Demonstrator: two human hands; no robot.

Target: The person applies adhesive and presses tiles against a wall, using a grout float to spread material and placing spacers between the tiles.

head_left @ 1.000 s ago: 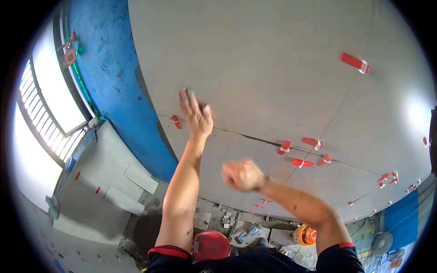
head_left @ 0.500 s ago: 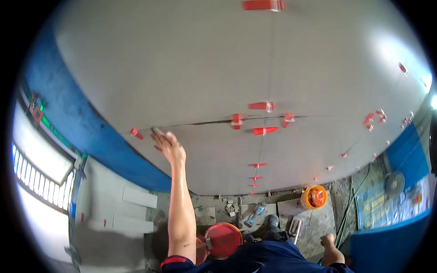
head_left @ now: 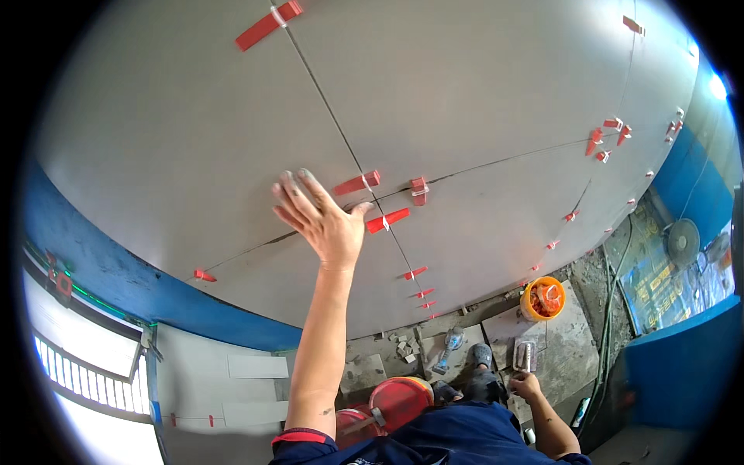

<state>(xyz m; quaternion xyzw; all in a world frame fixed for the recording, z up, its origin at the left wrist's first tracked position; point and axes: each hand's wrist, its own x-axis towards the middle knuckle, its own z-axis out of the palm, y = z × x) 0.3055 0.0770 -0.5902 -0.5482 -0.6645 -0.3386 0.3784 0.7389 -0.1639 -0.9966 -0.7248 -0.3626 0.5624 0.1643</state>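
Observation:
My left hand [head_left: 329, 221] lies with fingers spread against a large grey tile surface [head_left: 217, 132], just left of where the tile joints cross. Its thumb points at the crossing, close to a red wedge [head_left: 358, 183] in a white clip. Another red wedge [head_left: 387, 220] sits just below the crossing, and a third red wedge [head_left: 419, 191] stands to the right. My right hand [head_left: 527, 385] hangs low at the right with its fingers curled; what they hold, if anything, is hidden. Just beyond it, a flat trowel [head_left: 525, 355] appears to lie on a board.
An orange bucket [head_left: 542, 298] with red pieces stands at the wall's foot. Near my feet are a blue power tool [head_left: 449, 349], tile scraps [head_left: 404, 349] and a red round bucket [head_left: 401, 404]. Cables [head_left: 608, 310] run along the right; a fan [head_left: 683, 239] stands beyond.
My left hand has moved right along the horizontal joint to the crossing. My right hand has come in nearer the trowel. The whole view has turned and shifted.

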